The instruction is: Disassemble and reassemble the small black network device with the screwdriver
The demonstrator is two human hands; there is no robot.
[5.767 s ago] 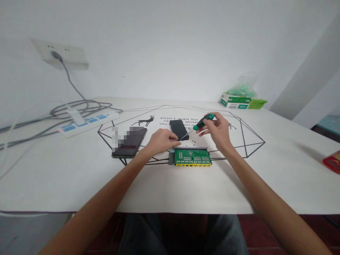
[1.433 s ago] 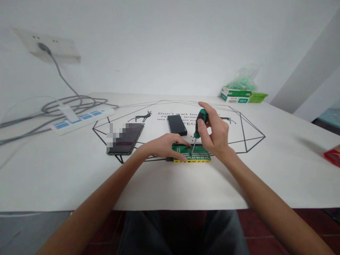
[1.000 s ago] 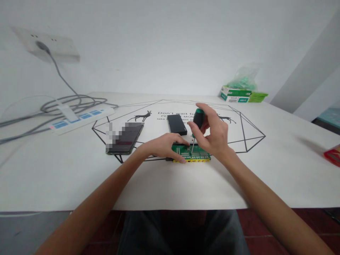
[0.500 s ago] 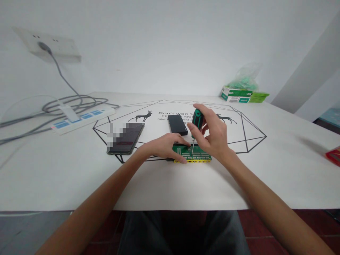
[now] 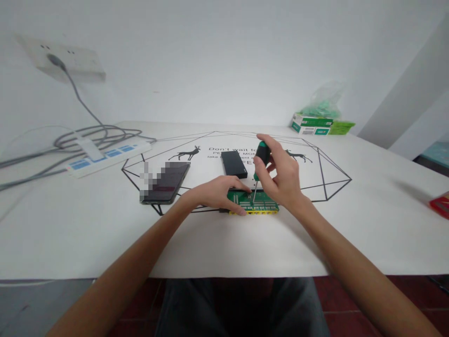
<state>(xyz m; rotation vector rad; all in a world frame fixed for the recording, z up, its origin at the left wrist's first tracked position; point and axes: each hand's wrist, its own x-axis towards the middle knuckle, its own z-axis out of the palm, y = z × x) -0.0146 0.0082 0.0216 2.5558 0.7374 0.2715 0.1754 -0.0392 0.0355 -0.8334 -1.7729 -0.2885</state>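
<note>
A green circuit board (image 5: 264,202) with a yellow row of ports along its near edge lies flat on the table. My left hand (image 5: 224,194) grips its left end, thumb at the near edge and fingers at the far side. In my right hand (image 5: 282,173) is a screwdriver (image 5: 261,154) with a green and black handle, held between thumb and fingers. Its shaft points down, nearly upright, and the tip meets the board near its middle. Just behind the board sits a black rectangular box (image 5: 234,164).
To the left lies a phone (image 5: 170,182), partly pixelated. Beyond it are a white power strip (image 5: 108,159) and coiled grey cables (image 5: 101,133). Green and white boxes (image 5: 312,125) with a plastic bag stand at the back right. A red object (image 5: 440,205) is at the right edge.
My right thumb and fingers have shifted on the screwdriver handle, which looks turned. The tip stays on the board. My left hand keeps its hold.
</note>
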